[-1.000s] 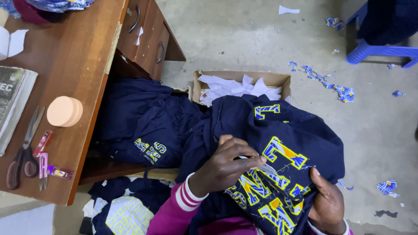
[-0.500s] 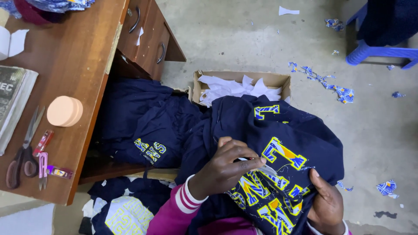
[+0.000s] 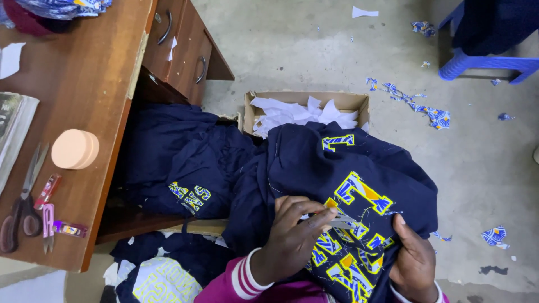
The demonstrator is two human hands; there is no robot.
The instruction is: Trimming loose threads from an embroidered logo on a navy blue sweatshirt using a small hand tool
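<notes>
You are looking down at your lap, where a navy garment (image 3: 337, 174) with yellow and blue appliqué letters (image 3: 359, 193) lies bunched over your knees. Your left hand (image 3: 295, 238) rests on top of the cloth, its grip closed around a small pair of metal snips (image 3: 339, 220) whose tips point at the lettering. Your right hand (image 3: 415, 258) holds the garment's lower right edge, its grip closed on a fold, thumb on top and fingers hidden beneath.

The garment looks soft, thick and limp, likely a fleece knit. It will probably sag and slide off your lap unless you pinch it, and it should bunch rather than tear. The stitched letters seem stiffer than the cloth around them, so holding just beside a letter, as your right hand does, should keep that area taut. The snips look light and sharp.

To your left stands a wooden desk (image 3: 95, 78) with scissors (image 3: 22, 202) and a round peach-coloured container (image 3: 74, 148) on it. More navy garments (image 3: 179, 163) are piled under it. A cardboard box (image 3: 306, 106) of white scraps sits on the concrete floor (image 3: 314, 50) just beyond your knees.
</notes>
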